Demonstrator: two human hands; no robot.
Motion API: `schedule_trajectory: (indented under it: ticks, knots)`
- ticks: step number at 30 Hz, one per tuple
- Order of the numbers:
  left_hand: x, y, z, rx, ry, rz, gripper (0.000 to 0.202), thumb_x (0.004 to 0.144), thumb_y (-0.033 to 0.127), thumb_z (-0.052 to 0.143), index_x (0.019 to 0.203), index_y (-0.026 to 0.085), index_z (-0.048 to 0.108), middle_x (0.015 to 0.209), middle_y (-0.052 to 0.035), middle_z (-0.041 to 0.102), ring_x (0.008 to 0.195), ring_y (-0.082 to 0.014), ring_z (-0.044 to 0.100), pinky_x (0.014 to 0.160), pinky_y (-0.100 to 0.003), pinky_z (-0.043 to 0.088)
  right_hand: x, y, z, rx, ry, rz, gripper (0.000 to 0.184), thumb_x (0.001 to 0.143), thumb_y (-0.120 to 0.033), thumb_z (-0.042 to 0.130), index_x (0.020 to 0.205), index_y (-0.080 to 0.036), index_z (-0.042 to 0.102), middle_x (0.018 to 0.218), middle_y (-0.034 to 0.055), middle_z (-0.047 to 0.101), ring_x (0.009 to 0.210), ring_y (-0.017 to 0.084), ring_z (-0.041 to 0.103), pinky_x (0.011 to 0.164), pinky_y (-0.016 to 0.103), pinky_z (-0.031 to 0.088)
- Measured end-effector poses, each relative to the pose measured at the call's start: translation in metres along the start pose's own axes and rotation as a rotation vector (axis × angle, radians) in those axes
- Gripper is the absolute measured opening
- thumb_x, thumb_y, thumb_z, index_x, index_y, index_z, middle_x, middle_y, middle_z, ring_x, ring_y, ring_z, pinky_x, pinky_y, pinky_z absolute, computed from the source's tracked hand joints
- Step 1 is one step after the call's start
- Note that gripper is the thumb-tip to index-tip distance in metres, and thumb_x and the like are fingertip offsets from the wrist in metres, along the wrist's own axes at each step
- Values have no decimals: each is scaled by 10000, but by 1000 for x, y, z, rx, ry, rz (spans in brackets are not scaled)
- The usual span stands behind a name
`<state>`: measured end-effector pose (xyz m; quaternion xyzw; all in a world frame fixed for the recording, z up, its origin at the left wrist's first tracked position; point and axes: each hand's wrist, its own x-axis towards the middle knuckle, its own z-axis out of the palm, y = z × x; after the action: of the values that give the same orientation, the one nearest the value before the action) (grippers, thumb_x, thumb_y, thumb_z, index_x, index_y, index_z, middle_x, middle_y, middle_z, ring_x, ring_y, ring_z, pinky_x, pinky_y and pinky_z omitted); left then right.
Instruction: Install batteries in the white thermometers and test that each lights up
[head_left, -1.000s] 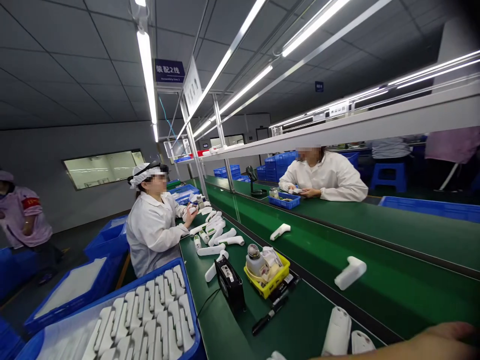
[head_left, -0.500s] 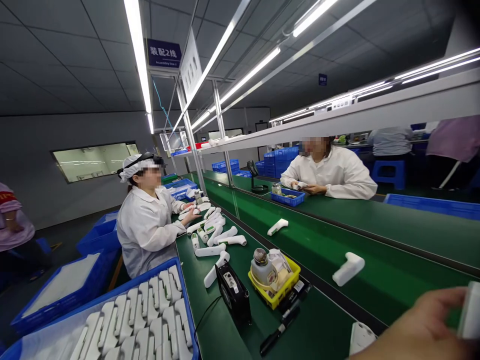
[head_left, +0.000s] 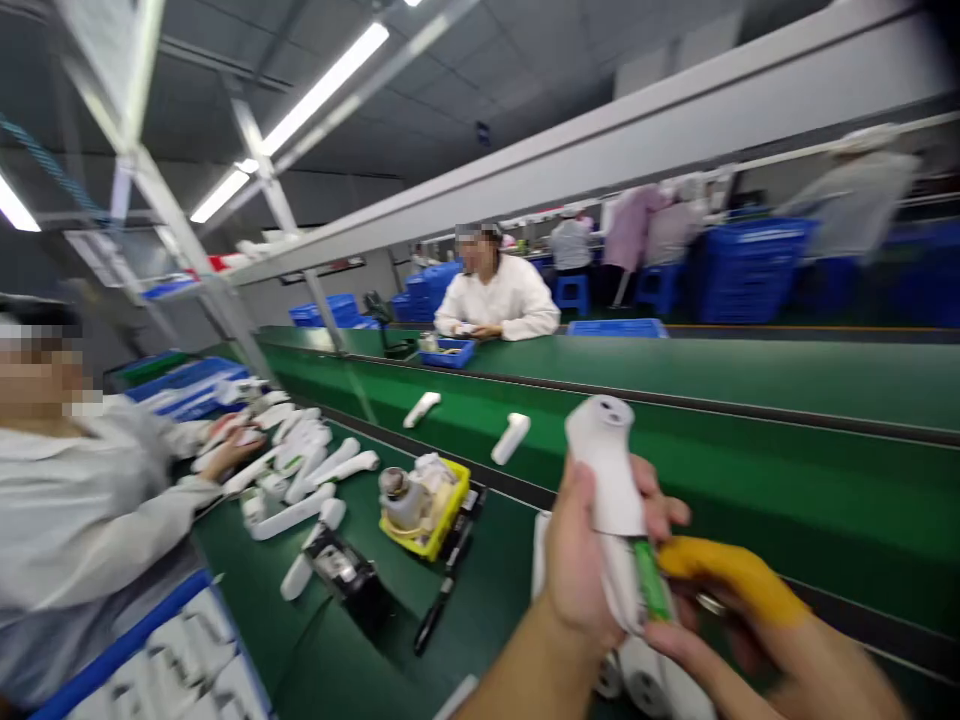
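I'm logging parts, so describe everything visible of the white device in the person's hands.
The white device looks like smooth plastic. Its rounded top end shows small dark openings, and a green strip is exposed along its slimmer lower part. It is held nearly upright over the green bench, top leaning slightly left in the picture. The left hand wraps around it; the right hand touches its lower part. Its bottom end is partly hidden.

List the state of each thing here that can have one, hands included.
White gun-shaped plastic device: held roughly upright; green strip exposed along the handle.
Left hand: wrapped around the device.
Right hand: yellow-covered finger, at the device's handle; grip unclear.
Yellow plastic basket: loaded.
Grey bottle: standing in the basket.
Slim black pen: lying down; cap unclear.
Long white ceiling lamp: lit.
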<state>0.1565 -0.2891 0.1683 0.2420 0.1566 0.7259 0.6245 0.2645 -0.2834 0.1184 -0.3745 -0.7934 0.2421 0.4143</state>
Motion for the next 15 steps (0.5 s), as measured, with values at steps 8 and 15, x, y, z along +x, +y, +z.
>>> schedule_trajectory:
  ticks: [8,15]
  knots:
    - [-4,-3,-7,-77,-40,4,337,927,406,377,802,150,557,654,-16,459,765,-144,515,734,-225,424,15,-12,-24,394,-218,124,188,900,-381,511,988,-220,553,861,31,607,869,189,602,713,270,526]
    - [0,0,-5,3,-22,102,323,951,246,335,877,142,631,846,-32,545,790,-113,559,894,-288,461,21,-22,-57,662,66,221,153,870,-335,597,903,-189,563,745,24,670,463,101,571,472,214,509]
